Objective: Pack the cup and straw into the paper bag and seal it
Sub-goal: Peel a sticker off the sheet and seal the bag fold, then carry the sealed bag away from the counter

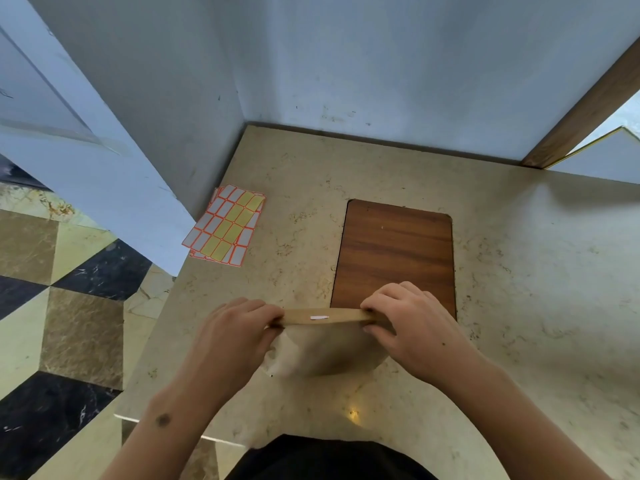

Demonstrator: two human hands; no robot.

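A brown paper bag [325, 355] stands on the marble counter [519, 306] close to the front edge. Its top is folded over into a flat strip, and a small white sticker [319, 317] sits on the middle of that fold. My left hand [239, 334] pinches the left end of the folded strip. My right hand [408, 327] pinches the right end. The cup and the straw are not visible; the closed bag hides whatever is inside.
A stack of label sheets [225, 225] with orange-bordered white and yellow stickers lies at the counter's back left. A brown wooden board [394, 251] lies behind the bag. Walls close off the back and left. The counter drops to a tiled floor [62, 306] on the left.
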